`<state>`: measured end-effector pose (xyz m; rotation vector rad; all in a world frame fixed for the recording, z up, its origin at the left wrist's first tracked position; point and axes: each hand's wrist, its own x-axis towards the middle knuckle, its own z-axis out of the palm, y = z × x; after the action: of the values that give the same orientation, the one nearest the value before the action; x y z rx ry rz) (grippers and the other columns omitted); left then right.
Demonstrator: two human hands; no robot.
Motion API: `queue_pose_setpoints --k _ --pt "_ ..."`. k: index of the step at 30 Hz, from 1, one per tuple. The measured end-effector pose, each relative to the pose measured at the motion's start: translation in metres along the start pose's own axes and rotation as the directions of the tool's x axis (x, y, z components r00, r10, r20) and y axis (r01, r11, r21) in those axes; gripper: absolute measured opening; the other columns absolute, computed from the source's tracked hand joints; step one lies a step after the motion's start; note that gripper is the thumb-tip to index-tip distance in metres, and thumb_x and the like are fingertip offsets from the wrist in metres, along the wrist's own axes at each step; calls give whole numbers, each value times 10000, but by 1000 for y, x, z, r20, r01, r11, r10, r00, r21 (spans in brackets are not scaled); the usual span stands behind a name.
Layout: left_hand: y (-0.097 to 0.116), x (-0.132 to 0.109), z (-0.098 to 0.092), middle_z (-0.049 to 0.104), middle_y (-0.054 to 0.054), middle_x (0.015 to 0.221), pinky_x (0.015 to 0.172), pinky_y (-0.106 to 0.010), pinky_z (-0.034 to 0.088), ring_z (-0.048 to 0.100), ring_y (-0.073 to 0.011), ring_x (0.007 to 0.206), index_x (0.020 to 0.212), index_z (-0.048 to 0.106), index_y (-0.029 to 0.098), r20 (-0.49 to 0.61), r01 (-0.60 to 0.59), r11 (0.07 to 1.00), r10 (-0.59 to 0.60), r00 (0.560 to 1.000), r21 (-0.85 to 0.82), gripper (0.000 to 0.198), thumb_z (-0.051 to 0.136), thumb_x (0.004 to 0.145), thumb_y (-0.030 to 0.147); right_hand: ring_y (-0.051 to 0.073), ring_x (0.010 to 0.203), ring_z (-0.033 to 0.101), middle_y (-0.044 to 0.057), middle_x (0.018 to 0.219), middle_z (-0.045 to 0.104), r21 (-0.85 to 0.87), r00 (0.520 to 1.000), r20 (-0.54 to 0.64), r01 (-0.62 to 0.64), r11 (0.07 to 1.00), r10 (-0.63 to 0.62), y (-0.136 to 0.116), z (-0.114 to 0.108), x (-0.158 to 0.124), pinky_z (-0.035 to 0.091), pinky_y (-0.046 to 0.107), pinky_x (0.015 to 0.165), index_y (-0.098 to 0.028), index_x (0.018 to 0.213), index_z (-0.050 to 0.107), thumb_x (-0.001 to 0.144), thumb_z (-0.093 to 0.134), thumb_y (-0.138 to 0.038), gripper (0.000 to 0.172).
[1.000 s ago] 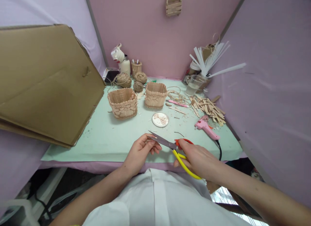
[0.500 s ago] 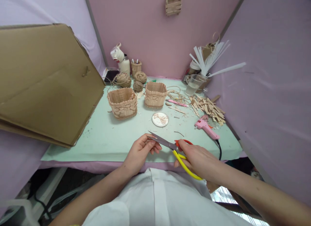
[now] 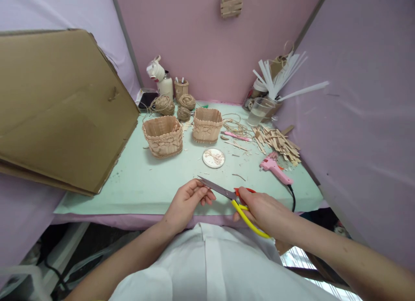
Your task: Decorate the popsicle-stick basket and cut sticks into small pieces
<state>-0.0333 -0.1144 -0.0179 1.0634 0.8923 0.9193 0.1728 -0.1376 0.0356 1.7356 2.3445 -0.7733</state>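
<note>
My right hand [image 3: 259, 208] grips a pair of scissors [image 3: 223, 190] with one red and one yellow handle. The blades point left and look nearly closed, their tips over the fingers of my left hand [image 3: 189, 201]. That hand pinches with thumb and fingertips beside the blades; whatever it holds is too small or hidden to make out. Beyond the hands lies a round white dish [image 3: 213, 157] with small pale scraps in it. Two small wooden baskets with scalloped rims stand behind, the left basket [image 3: 164, 137] larger in view than the right basket [image 3: 207, 126].
A big cardboard piece [image 3: 68, 111] leans at the left. At the right lie a pink glue gun [image 3: 275, 170] with a black cord and a pile of wooden strips [image 3: 277, 143]. Twine balls [image 3: 163, 105], a pink cutter [image 3: 238, 136] and a plastic cup [image 3: 258, 112] stand further back.
The scissor blades have closed, the handles drawing slightly together in my right hand. My left hand stays in nearly the same place.
</note>
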Motion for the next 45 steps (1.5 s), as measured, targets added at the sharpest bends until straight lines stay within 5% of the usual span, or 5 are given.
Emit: queue_pose_setpoints --k 6,11,17,24,45 --pt "3 -1 2 663 -36 734 573 -214 388 564 -99 607 868 522 158 -11 34 997 -35 999 -70 203 540 819 354 134 603 531 25 824 654 228 999 -5 36 973 -36 8 -6 1 340 235 558 -221 798 345 882 344 -311 123" --pt "5 -1 3 671 -33 712 560 -215 380 570 -108 596 898 469 185 -12 53 990 -55 998 -130 221 541 813 376 117 587 477 -3 766 617 318 999 40 19 948 -33 6 -6 3 339 223 537 -222 725 303 847 423 -384 235" --pt "3 0 4 678 -31 729 561 -211 379 575 -103 596 901 460 191 -18 27 988 -30 999 -153 192 520 829 359 150 670 539 41 858 625 226 1000 0 8 974 -8 -1 1 2 341 237 575 -216 819 372 847 433 -357 156" --pt "-3 0 5 684 -32 747 585 -222 391 591 -113 622 975 465 194 -20 -19 982 15 1000 -187 188 505 843 322 165 617 544 40 811 611 90 998 -67 -10 996 16 -4 9 3 280 237 519 -211 913 396 818 488 -480 300" --pt "-5 0 10 661 -27 750 611 -232 392 581 -113 650 894 514 177 -44 -49 989 43 998 -139 164 499 848 334 188 660 580 59 789 637 107 1000 -14 -9 994 11 -5 8 2 304 242 535 -211 877 375 846 428 -412 210"
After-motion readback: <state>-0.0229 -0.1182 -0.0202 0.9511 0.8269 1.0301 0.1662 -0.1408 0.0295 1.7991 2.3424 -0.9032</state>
